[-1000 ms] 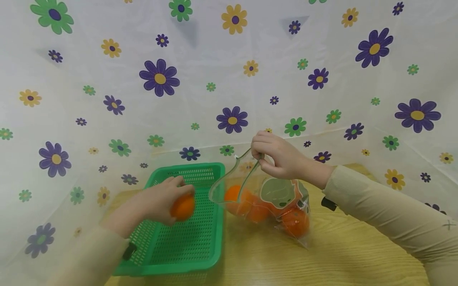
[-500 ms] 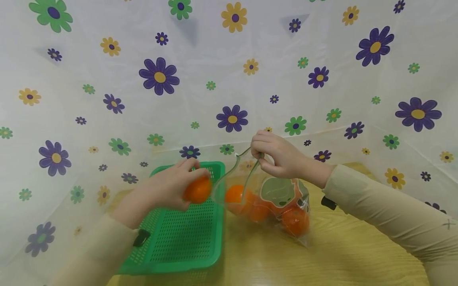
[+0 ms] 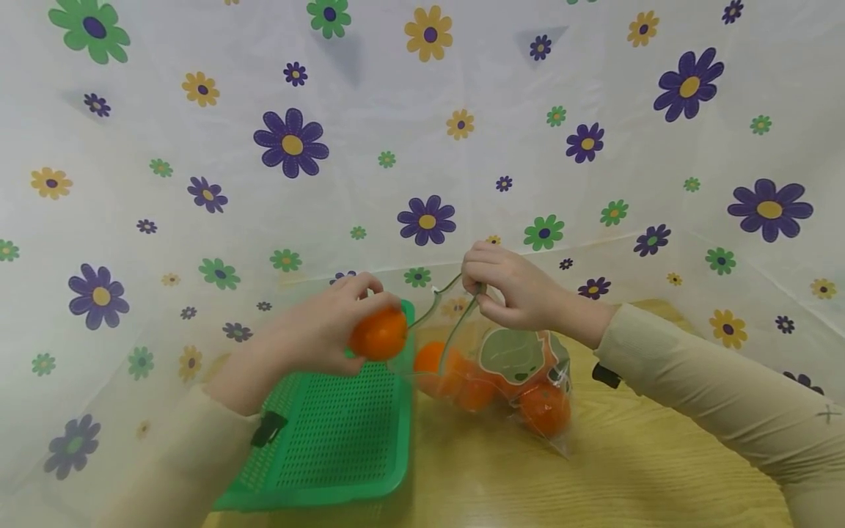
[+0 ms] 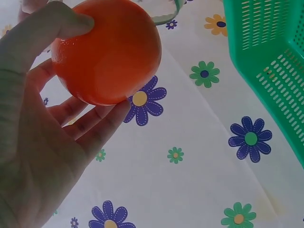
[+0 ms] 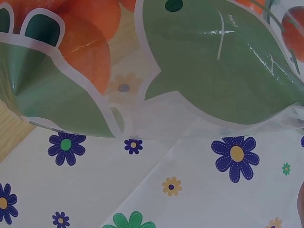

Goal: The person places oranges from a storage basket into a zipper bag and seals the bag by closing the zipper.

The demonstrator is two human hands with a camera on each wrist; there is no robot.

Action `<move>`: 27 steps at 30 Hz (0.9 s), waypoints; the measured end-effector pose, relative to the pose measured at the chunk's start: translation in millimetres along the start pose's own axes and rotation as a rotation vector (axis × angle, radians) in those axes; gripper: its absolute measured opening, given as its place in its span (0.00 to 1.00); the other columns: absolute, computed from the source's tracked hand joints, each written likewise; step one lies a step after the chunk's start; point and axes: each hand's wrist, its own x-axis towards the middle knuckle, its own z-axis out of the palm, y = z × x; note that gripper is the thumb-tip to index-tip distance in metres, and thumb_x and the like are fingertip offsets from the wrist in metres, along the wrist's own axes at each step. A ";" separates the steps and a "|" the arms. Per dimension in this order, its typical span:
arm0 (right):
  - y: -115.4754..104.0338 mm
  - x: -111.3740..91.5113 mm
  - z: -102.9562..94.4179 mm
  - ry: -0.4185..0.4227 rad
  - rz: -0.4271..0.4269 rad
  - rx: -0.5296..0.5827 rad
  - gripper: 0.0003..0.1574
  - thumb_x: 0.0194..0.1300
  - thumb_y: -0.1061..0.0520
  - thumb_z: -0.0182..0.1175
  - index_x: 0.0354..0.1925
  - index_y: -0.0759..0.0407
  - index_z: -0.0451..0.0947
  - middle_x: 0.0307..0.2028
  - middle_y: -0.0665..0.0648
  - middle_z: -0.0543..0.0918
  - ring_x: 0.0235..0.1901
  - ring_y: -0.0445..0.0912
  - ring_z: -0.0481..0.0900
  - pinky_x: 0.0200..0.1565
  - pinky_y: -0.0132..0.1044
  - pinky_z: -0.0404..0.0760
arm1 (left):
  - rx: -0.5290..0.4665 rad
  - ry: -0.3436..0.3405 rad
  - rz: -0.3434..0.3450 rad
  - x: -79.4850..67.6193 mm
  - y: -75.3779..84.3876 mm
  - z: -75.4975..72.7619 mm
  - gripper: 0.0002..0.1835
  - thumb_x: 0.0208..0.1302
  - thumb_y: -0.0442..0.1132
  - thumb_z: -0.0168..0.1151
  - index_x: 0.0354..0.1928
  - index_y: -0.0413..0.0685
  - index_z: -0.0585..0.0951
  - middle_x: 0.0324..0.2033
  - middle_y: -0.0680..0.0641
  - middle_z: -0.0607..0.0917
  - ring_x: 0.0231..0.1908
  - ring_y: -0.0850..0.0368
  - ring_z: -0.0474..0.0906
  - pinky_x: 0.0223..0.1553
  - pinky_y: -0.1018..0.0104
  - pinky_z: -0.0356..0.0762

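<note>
Fingers and thumb of my left hand grip an orange, held above the right side of the green basket. In the left wrist view the thumb presses the top of this orange, the fingers curled under it. My right hand pinches the upper rim of a clear zip bag and holds its mouth gaping toward the left. Several oranges lie inside the bag. The held orange overlaps the left edge of the mouth. Green printed shapes cover part of the bag in the right wrist view.
The basket, with perforated walls and floor, stands left of the bag on a wooden table. A white sheet with purple, orange and green flowers hangs behind and along the sides.
My left hand has lifted the orange up and to the right, from over the basket's middle to the bag's mouth. My right hand and the bag have stayed almost still.
</note>
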 end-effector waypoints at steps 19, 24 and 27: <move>-2.6 1.8 1.7 -0.001 0.005 0.004 0.04 0.55 0.65 0.49 0.30 0.57 0.70 0.28 0.53 0.70 0.35 0.44 0.65 0.40 0.39 0.64 | 0.010 0.050 0.088 23.1 12.1 3.3 0.39 0.48 0.40 0.83 0.66 0.60 0.78 0.59 0.46 0.79 0.53 0.50 0.80 0.49 0.57 0.89; -2.0 2.4 2.6 -0.006 0.008 0.009 0.04 0.55 0.65 0.49 0.30 0.58 0.69 0.28 0.54 0.69 0.35 0.44 0.64 0.40 0.39 0.64 | -0.011 0.034 0.086 29.8 13.9 6.7 0.39 0.51 0.40 0.82 0.68 0.59 0.78 0.59 0.45 0.79 0.53 0.50 0.80 0.52 0.56 0.88; -1.8 2.5 2.8 -0.009 0.014 0.011 0.04 0.55 0.65 0.49 0.30 0.57 0.69 0.28 0.53 0.69 0.35 0.44 0.64 0.40 0.39 0.64 | -0.014 0.036 0.097 33.5 15.2 8.7 0.39 0.52 0.41 0.82 0.68 0.58 0.78 0.61 0.45 0.79 0.54 0.49 0.80 0.53 0.56 0.87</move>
